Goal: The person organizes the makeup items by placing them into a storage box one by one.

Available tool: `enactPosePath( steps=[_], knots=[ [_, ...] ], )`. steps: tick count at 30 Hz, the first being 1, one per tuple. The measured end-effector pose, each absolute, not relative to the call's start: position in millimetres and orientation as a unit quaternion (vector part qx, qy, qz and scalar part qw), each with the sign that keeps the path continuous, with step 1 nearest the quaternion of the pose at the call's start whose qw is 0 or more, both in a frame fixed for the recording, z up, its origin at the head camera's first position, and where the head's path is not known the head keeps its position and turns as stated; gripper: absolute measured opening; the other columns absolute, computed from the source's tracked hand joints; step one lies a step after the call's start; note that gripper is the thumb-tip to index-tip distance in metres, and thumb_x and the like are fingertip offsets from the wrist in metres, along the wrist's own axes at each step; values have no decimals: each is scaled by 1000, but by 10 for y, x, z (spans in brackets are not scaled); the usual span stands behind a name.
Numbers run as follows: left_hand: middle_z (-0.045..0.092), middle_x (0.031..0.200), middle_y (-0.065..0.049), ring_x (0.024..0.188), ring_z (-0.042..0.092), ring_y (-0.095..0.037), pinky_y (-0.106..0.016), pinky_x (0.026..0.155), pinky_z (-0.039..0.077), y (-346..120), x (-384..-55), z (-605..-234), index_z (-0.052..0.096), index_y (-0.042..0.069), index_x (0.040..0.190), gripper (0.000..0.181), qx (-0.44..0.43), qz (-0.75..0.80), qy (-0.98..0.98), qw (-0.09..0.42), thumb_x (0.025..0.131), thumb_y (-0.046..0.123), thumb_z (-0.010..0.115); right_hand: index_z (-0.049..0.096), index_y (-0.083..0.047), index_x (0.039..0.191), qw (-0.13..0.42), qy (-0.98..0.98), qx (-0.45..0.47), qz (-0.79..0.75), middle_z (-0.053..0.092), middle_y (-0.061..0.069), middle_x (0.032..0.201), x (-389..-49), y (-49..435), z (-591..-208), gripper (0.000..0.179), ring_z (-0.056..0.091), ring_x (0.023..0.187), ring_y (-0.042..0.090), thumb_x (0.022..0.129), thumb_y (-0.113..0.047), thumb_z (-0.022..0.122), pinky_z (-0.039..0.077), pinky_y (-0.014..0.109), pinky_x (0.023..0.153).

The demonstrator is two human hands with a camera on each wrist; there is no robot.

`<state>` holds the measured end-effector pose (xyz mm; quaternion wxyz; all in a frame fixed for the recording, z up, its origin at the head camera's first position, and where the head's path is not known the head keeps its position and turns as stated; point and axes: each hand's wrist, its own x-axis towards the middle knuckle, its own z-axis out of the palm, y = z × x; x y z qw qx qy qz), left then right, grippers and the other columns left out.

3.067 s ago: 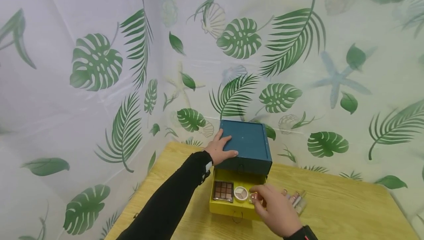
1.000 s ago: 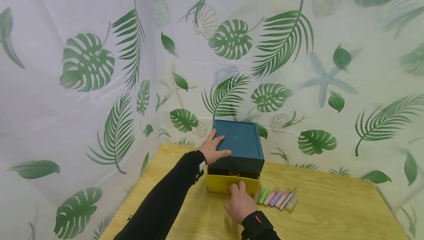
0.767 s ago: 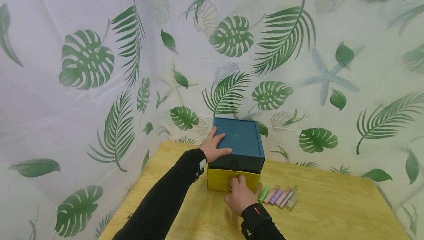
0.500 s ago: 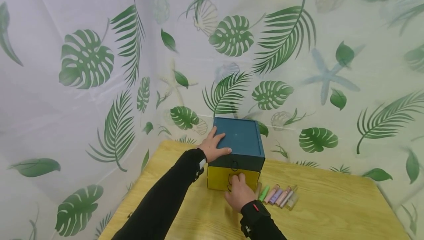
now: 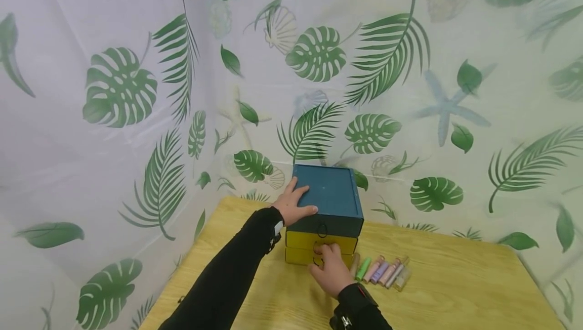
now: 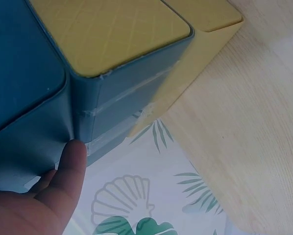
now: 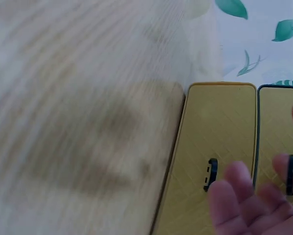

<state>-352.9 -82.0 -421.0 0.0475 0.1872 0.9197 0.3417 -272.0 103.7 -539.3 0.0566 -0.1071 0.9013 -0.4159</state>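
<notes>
A small drawer chest point(image 5: 330, 188) with a blue top stands on the wooden table, its dark top drawer above two yellow ones. My left hand point(image 5: 292, 207) rests on the top's left part, fingers spread. In the left wrist view, a fingertip point(image 6: 74, 154) touches the blue casing. The right hand point(image 5: 333, 272) is at the middle yellow drawer point(image 5: 298, 239), which sits closed. In the right wrist view, one finger hooks through its black drawer handle point(image 7: 290, 181). Other fingers hang before the closed bottom drawer point(image 7: 217, 117), beside its handle point(image 7: 213, 171).
Several cosmetic tubes lie in a row right of the chest, among them a green tube point(image 5: 363, 269) and a purple tube point(image 5: 379, 273). A leaf-printed curtain point(image 5: 387, 82) hangs behind the wooden table point(image 5: 455, 279).
The yellow middle drawer, pulled out earlier with an eyeshadow palette and round compact inside, has been pushed in. My right hand moved from inside it to its handle. The left hand stayed put.
</notes>
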Motion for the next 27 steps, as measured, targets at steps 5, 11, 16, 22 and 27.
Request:
enactPosePath(
  steps=[5, 11, 16, 22, 27],
  knots=[
    [0, 170, -12, 150, 23, -41, -55, 117, 35, -813, -3539, -4238, 32, 16, 161, 74, 182, 341, 921, 50, 101, 47, 62, 38, -2, 150, 36, 870, -79, -485, 37, 25, 144, -2672, 1119, -5486, 56, 62, 93, 25, 101, -15, 61, 56, 38, 75],
    [-1, 170, -11, 150, 23, -42, -56, 116, 35, -820, -3544, -4232, 32, 17, 161, 74, 181, 345, 919, 53, 100, 47, 63, 44, 3, 140, -6, 865, -43, -500, 48, 25, 136, -2637, 1216, -5572, 47, 63, 99, 30, 98, -7, 61, 58, 42, 78],
    [-1, 170, -11, 149, 23, -44, -55, 116, 35, -829, -3550, -4179, 32, 17, 161, 74, 181, 337, 923, 50, 100, 48, 62, 53, 2, 136, 16, 904, -85, -418, 50, 23, 129, -2676, 1222, -5718, 45, 55, 89, 24, 94, -11, 62, 48, 39, 73],
    [1, 170, -13, 149, 23, -44, -57, 116, 35, -826, -3548, -4176, 33, 16, 160, 74, 181, 348, 918, 49, 100, 48, 62, 59, 0, 136, 31, 933, -136, -331, 51, 26, 126, -2745, 1210, -5852, 51, 61, 103, 37, 90, -19, 68, 54, 57, 89],
    [1, 170, -11, 149, 23, -43, -57, 116, 34, -826, -3528, -4202, 33, 17, 160, 74, 178, 353, 917, 51, 100, 48, 63, 64, -1, 124, 59, 939, -138, -308, 52, 25, 122, -2803, 1180, -5857, 40, 62, 100, 39, 88, -18, 67, 54, 60, 88]
  ],
)
